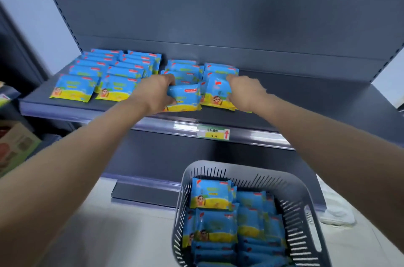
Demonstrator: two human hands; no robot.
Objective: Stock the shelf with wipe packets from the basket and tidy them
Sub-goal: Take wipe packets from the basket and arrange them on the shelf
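Observation:
Blue and yellow wipe packets lie in rows on the dark shelf [306, 100]. Two long rows [98, 74] fill the left part, and two shorter rows sit near the middle. My left hand [153, 94] grips the front packet [185, 98] of the third row, thumb on top and fingers under its left edge. My right hand [244, 92] holds the front packet [216, 94] of the fourth row at its right side. The grey slatted basket [301, 196] stands on the floor below, holding several more packets [218, 221].
A price tag [213, 133] with a red arrow sits on the shelf's front rail. The shelf's right part is bare. Boxes [15, 148] stand at the left edge. A lower shelf ledge [142, 192] juts out beside the basket. Something white [334, 207] lies on the floor right of the basket.

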